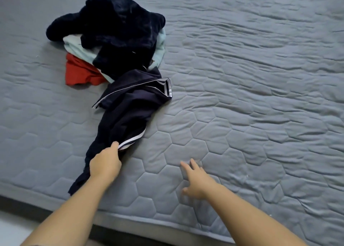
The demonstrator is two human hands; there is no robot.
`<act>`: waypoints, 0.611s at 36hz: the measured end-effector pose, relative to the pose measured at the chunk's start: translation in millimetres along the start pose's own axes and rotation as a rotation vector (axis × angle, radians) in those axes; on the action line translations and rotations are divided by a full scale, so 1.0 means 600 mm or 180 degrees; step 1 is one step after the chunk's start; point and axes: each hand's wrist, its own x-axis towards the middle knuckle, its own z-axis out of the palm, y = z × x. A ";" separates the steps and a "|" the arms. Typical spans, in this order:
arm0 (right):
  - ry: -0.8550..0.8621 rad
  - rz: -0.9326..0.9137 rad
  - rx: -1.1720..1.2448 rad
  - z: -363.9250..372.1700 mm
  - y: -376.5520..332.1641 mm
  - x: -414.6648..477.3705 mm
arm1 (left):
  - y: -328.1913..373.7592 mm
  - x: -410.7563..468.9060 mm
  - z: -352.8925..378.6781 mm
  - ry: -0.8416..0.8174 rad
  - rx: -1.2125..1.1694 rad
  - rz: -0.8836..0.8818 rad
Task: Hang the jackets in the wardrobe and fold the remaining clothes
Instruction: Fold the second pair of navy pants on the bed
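The left hand [105, 162] was clamped on the navy garment [128, 106], fingers curled into the cloth just beside a white-striped hem. From that hand the garment ran away and slightly right as a loose rope across the quilted bed cover [242, 96]. Its far end touched the pile of clothes [119, 31] well beyond the fingertips, and a short tail trailed back past the wrist towards the bed's near edge.

The right hand [195, 182] was to the right of the left, apart from the garment, with its fingers straight and spread and nothing in it. It was blurred, so I could not tell whether it touched the cover or hung just over it.

The garment looked thin, light and limp. It would likely sag from a single grip and keep no shape of its own, and the smooth sports cloth might slide a little on the quilting. A second hold on the striped edging farther from the left hand, near the pile, would probably let it be spread flat. Whether it was a jacket or something to fold was not clear while it lay bunched.

In the pile, the dark fleecy piece [111, 16] on top looked bulkier and heavier. It lay over a pale mint piece [78, 49] and a red piece [80, 72], and a pull on the navy garment might drag them along.
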 end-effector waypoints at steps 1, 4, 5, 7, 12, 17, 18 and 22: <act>0.0093 -0.0026 0.0050 -0.010 -0.006 -0.010 | 0.007 -0.007 -0.018 -0.0001 -0.0132 0.0140; 0.0645 -0.0225 0.0135 -0.050 -0.029 -0.050 | 0.033 -0.045 -0.082 0.0058 -0.0339 0.0828; 0.0883 -0.0352 0.0124 -0.066 -0.038 -0.065 | 0.042 -0.061 -0.105 0.0101 -0.0396 0.1095; 0.1282 -0.0656 0.0030 -0.102 -0.052 -0.097 | 0.061 -0.093 -0.157 0.0269 -0.0592 0.1622; 0.1478 -0.1268 0.0160 -0.200 -0.078 -0.199 | 0.116 -0.185 -0.313 0.0892 -0.1033 0.2731; 0.1819 -0.1500 0.0551 -0.291 -0.092 -0.343 | 0.182 -0.291 -0.483 0.1237 -0.1328 0.3357; 0.1867 -0.1508 0.0628 -0.308 -0.090 -0.378 | 0.193 -0.315 -0.516 0.1320 -0.1319 0.3414; 0.2225 -0.1477 0.0589 -0.364 -0.056 -0.521 | 0.226 -0.403 -0.642 0.1763 -0.1207 0.3363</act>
